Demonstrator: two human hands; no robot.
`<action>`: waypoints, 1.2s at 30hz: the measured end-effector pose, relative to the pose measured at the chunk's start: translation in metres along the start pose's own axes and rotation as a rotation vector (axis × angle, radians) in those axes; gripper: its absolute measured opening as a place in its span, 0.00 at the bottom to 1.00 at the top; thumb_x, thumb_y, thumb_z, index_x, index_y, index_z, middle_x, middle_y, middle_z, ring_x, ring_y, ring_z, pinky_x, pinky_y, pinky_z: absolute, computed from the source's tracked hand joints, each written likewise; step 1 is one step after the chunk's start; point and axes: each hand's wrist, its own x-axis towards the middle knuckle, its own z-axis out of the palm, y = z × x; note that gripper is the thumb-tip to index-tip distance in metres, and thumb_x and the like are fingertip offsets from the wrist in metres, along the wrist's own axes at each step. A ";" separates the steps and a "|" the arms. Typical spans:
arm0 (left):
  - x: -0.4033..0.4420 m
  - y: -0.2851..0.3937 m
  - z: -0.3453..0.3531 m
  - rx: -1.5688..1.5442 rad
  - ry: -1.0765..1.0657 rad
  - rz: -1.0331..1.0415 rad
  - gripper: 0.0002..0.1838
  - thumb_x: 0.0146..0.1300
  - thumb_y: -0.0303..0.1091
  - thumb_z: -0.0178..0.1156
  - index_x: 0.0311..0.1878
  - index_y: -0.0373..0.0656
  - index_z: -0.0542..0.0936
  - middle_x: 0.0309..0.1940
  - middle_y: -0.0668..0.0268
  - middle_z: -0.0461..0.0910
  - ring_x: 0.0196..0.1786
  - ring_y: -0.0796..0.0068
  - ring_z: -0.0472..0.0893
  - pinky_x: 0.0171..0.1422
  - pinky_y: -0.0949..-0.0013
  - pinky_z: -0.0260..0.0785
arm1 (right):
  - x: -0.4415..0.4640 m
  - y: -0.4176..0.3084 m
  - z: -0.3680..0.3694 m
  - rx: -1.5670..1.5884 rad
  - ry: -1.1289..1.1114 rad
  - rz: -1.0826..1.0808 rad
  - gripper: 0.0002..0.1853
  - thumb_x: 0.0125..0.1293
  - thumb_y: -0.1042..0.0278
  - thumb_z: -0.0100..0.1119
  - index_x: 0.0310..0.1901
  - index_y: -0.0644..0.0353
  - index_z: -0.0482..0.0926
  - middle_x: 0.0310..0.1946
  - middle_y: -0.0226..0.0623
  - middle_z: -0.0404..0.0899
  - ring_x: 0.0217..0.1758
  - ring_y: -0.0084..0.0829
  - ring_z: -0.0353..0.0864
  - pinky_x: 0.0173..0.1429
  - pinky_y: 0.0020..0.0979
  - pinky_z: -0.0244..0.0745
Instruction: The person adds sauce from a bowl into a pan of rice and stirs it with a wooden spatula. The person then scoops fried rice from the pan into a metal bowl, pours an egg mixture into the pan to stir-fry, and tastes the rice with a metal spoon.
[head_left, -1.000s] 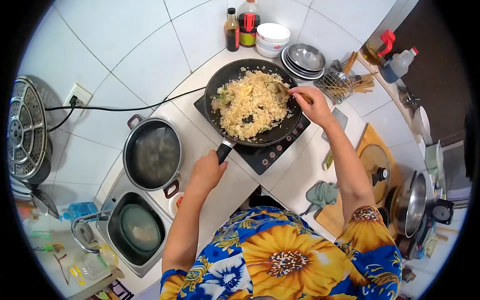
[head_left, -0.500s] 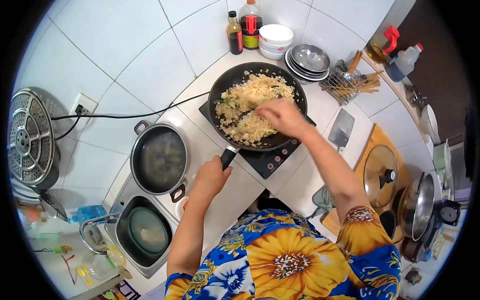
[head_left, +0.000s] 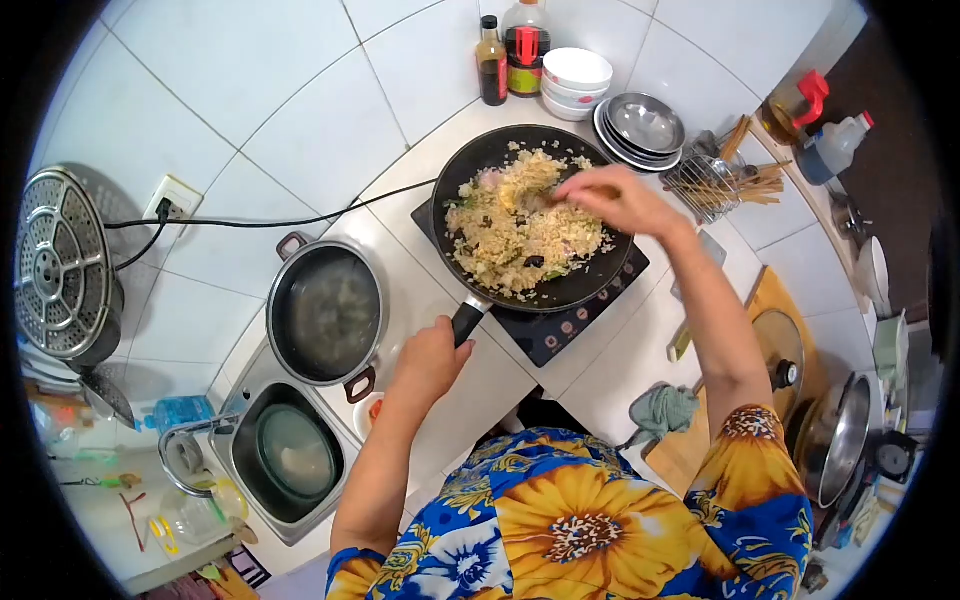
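Observation:
Fried rice with bits of green and dark pieces (head_left: 530, 230) lies in a black frying pan (head_left: 590, 288) on the induction cooker (head_left: 565, 335). My left hand (head_left: 430, 362) is wrapped round the pan's handle (head_left: 468, 321), at the pan's lower left. Over the pan's right side is my right hand (head_left: 622, 200), its fingers closed on a wooden utensil whose end reaches into the rice. Most of that utensil is hidden by the fingers and the rice.
Left of the cooker are a pot with cloudy liquid (head_left: 327, 313) and a sink (head_left: 240, 450). White bowls (head_left: 577, 70), metal bowls (head_left: 645, 125) and a chopstick basket (head_left: 705, 188) stand behind. A cleaver (head_left: 708, 258), green cloth (head_left: 664, 411) and cutting board (head_left: 680, 455) are at the right.
My right hand moved from the pan's right edge over the middle, then back up and right. The rice has shifted within the pan. My left hand still holds the handle.

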 end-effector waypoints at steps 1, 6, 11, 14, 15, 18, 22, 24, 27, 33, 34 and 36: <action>0.000 0.000 0.000 -0.001 -0.004 -0.001 0.22 0.61 0.45 0.62 0.42 0.33 0.72 0.30 0.43 0.79 0.37 0.39 0.79 0.43 0.47 0.71 | 0.003 0.011 -0.009 -0.021 0.102 0.014 0.09 0.67 0.70 0.57 0.44 0.63 0.82 0.39 0.39 0.85 0.42 0.27 0.83 0.50 0.29 0.76; -0.001 -0.004 0.006 0.005 0.020 0.027 0.22 0.62 0.46 0.61 0.42 0.32 0.72 0.30 0.43 0.79 0.36 0.39 0.79 0.41 0.46 0.70 | 0.025 0.063 0.017 0.002 0.213 0.032 0.09 0.67 0.69 0.57 0.43 0.62 0.82 0.37 0.40 0.85 0.39 0.28 0.83 0.48 0.29 0.76; 0.000 0.004 -0.001 0.016 -0.022 -0.026 0.20 0.62 0.43 0.61 0.41 0.33 0.72 0.31 0.43 0.80 0.37 0.40 0.80 0.43 0.47 0.72 | 0.025 -0.005 0.015 0.070 -0.180 -0.052 0.09 0.68 0.71 0.55 0.44 0.65 0.82 0.40 0.38 0.85 0.44 0.26 0.82 0.51 0.29 0.76; -0.002 0.002 -0.001 0.014 0.002 -0.012 0.20 0.62 0.43 0.61 0.41 0.33 0.72 0.31 0.43 0.80 0.37 0.40 0.80 0.43 0.47 0.72 | 0.024 -0.028 0.013 0.222 -0.140 0.016 0.10 0.66 0.68 0.57 0.43 0.64 0.83 0.38 0.41 0.85 0.41 0.30 0.83 0.50 0.30 0.76; -0.002 0.002 -0.001 0.015 0.003 -0.007 0.20 0.62 0.43 0.61 0.41 0.33 0.72 0.31 0.43 0.80 0.37 0.40 0.80 0.43 0.47 0.72 | 0.026 -0.039 0.021 0.212 -0.114 0.029 0.11 0.65 0.67 0.57 0.43 0.64 0.83 0.38 0.42 0.85 0.42 0.30 0.83 0.50 0.29 0.76; 0.002 0.004 0.001 0.019 -0.011 -0.006 0.20 0.61 0.43 0.61 0.42 0.33 0.72 0.31 0.43 0.80 0.37 0.40 0.80 0.43 0.47 0.73 | 0.038 -0.039 0.067 0.236 -0.085 0.072 0.12 0.64 0.63 0.58 0.42 0.61 0.83 0.39 0.44 0.84 0.40 0.36 0.83 0.49 0.31 0.76; 0.002 0.003 0.000 0.023 -0.018 -0.030 0.20 0.61 0.43 0.61 0.41 0.33 0.72 0.31 0.44 0.80 0.37 0.41 0.80 0.43 0.47 0.73 | 0.042 0.001 0.061 -0.059 0.036 0.028 0.10 0.64 0.64 0.57 0.41 0.58 0.84 0.38 0.44 0.84 0.41 0.41 0.83 0.48 0.34 0.76; 0.000 0.004 -0.003 0.017 -0.008 -0.023 0.20 0.61 0.43 0.61 0.41 0.33 0.72 0.31 0.44 0.80 0.37 0.41 0.80 0.44 0.47 0.73 | 0.039 0.009 0.038 -0.216 0.098 0.081 0.10 0.64 0.66 0.55 0.41 0.60 0.83 0.36 0.42 0.84 0.40 0.40 0.84 0.46 0.35 0.76; 0.002 0.000 0.002 0.000 -0.001 -0.011 0.20 0.61 0.44 0.62 0.41 0.33 0.72 0.30 0.43 0.80 0.37 0.40 0.80 0.43 0.47 0.72 | 0.043 0.027 0.026 -0.092 0.275 0.038 0.11 0.65 0.66 0.55 0.42 0.63 0.82 0.37 0.43 0.84 0.40 0.40 0.84 0.45 0.34 0.76; 0.001 -0.002 0.005 0.002 0.028 0.017 0.21 0.61 0.44 0.63 0.40 0.33 0.73 0.30 0.42 0.79 0.37 0.40 0.80 0.42 0.46 0.71 | 0.050 0.015 0.067 -0.153 0.103 -0.163 0.09 0.64 0.67 0.56 0.40 0.61 0.83 0.36 0.43 0.83 0.40 0.44 0.82 0.48 0.38 0.76; 0.002 -0.002 0.004 -0.007 0.026 0.020 0.20 0.61 0.44 0.63 0.40 0.33 0.73 0.30 0.43 0.80 0.37 0.40 0.80 0.42 0.46 0.71 | 0.044 0.005 0.065 -0.161 0.107 -0.160 0.09 0.64 0.67 0.56 0.40 0.61 0.83 0.36 0.43 0.83 0.40 0.44 0.82 0.48 0.38 0.76; 0.003 -0.001 0.002 -0.018 0.028 0.012 0.20 0.60 0.44 0.63 0.40 0.33 0.73 0.30 0.42 0.80 0.37 0.40 0.80 0.42 0.46 0.71 | 0.033 -0.018 0.062 -0.007 0.056 -0.110 0.09 0.64 0.68 0.57 0.40 0.61 0.82 0.36 0.44 0.83 0.40 0.44 0.82 0.48 0.37 0.76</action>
